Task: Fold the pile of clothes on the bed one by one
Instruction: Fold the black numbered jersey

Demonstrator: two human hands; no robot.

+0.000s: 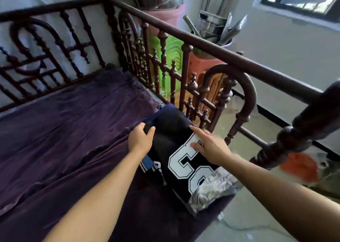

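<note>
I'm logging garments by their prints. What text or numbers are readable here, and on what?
"C": large white block character on the black shirt.
Next large character: half hidden under the grey patterned cloth, unreadable.
Small white letters near the blue garment: cut off, unreadable.

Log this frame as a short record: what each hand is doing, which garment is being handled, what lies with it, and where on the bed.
setting: purple bedspread, dark wooden bed frame
garment: black jersey, large white numerals, looks folded
left hand: grips the jersey's left edge
right hand: fingers straight, pressing on the numerals
underneath: blue garment with striped hem
near end: grey patterned garment, layering unclear
location: right edge of the bed, beside the railing
</note>
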